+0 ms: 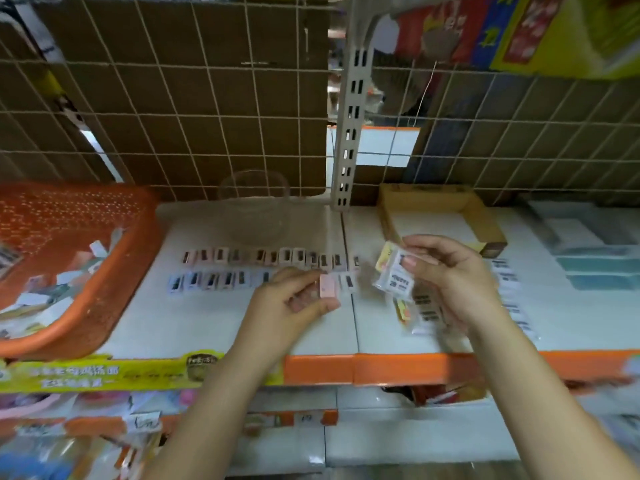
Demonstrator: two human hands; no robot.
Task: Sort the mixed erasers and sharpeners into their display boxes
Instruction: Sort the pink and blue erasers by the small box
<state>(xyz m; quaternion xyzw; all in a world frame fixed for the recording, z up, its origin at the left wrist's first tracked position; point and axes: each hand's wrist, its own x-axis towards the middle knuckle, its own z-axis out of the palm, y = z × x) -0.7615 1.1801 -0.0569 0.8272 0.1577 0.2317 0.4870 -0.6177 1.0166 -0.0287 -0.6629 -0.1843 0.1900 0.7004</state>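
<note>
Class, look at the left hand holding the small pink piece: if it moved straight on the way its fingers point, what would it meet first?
Probably the wrapped packet gripped by the right hand. The left hand with its pink sharpener points rightward; depth is unclear.

Basket (pixel 69 237) at shelf (pixel 207 323) left | two sharpener rows (pixel 242 268) centre | bowl (pixel 256 209) behind rows | cardboard box (pixel 485 220) back right | packets (pixel 422 310) right of rows
</note>
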